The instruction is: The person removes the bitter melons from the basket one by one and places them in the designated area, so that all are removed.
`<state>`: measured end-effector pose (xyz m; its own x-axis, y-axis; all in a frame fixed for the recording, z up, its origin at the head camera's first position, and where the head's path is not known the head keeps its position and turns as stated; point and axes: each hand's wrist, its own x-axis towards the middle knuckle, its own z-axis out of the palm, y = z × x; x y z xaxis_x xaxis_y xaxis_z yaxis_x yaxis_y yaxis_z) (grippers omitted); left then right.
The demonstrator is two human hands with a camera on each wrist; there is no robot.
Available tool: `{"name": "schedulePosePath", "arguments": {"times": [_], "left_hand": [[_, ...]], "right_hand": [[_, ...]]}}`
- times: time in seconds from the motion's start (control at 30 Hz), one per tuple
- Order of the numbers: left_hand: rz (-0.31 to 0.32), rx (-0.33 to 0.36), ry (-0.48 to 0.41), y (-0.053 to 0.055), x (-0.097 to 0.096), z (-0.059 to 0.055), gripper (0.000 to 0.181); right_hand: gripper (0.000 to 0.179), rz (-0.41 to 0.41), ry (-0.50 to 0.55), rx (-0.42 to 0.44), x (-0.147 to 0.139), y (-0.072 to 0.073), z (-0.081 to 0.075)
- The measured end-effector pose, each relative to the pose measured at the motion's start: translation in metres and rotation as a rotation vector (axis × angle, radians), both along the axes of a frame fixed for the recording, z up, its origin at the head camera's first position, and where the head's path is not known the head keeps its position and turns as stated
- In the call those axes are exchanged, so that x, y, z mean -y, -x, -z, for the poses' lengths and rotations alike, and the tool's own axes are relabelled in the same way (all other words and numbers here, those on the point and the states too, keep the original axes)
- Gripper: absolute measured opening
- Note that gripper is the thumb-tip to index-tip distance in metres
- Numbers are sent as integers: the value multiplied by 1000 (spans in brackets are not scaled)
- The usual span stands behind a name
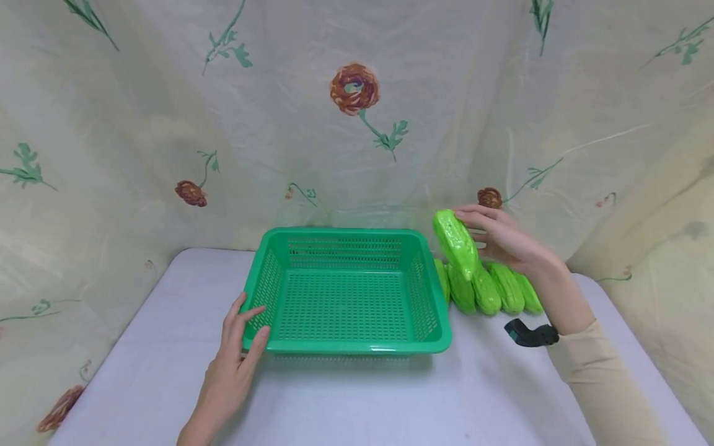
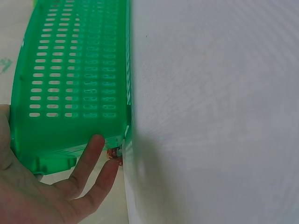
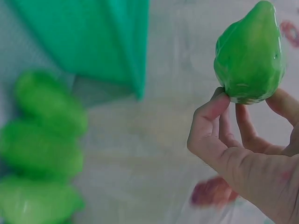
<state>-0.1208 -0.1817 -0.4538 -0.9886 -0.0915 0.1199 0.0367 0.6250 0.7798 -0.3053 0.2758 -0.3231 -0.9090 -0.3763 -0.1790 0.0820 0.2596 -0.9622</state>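
My right hand [image 1: 493, 232] pinches one glossy bright-green gourd-like vegetable [image 1: 456, 243] by its upper end, near the basket's back right corner. In the right wrist view, fingertips and thumb hold the broad base of this vegetable [image 3: 251, 53]; its narrower end points away. My left hand [image 1: 231, 365] rests at the front left corner of a green plastic basket [image 1: 346, 348], thumb and one finger over the rim. From the left wrist, two fairly straight fingers [image 2: 88, 161] show at the outside of the basket wall. The basket's slotted floor carries nothing.
Several similar green vegetables [image 1: 507, 288] lie in a row right of the basket, partly hidden by the lifted one. A white cloth covers the table [image 1: 357, 409]. Behind and beside it hangs a flowered curtain [image 1: 435, 80]. A dark wrist device [image 1: 532, 333] sits by the right sleeve.
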Motion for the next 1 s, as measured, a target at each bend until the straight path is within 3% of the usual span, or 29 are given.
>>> {"name": "schedulePosePath", "arguments": {"times": [0.3,0.57,0.73,0.93,1.0], "left_hand": [[6,4,-4,-2,-1,-1,47],[5,7,-1,-2,0,-3,46],[-7,20,0,-3,3,-5,47],[-11,19,-7,-4,4,-4,47],[-10,15,-10,-4,4,-3,46]], "right_hand": [[68,41,-119,55,-66,10,25],[19,89,-150,93,-134,15,38],[20,125,-68,188,-166,18,48],[15,155,-111,243,-194,20,67],[20,118,-89,257,-206,23,76]]}}
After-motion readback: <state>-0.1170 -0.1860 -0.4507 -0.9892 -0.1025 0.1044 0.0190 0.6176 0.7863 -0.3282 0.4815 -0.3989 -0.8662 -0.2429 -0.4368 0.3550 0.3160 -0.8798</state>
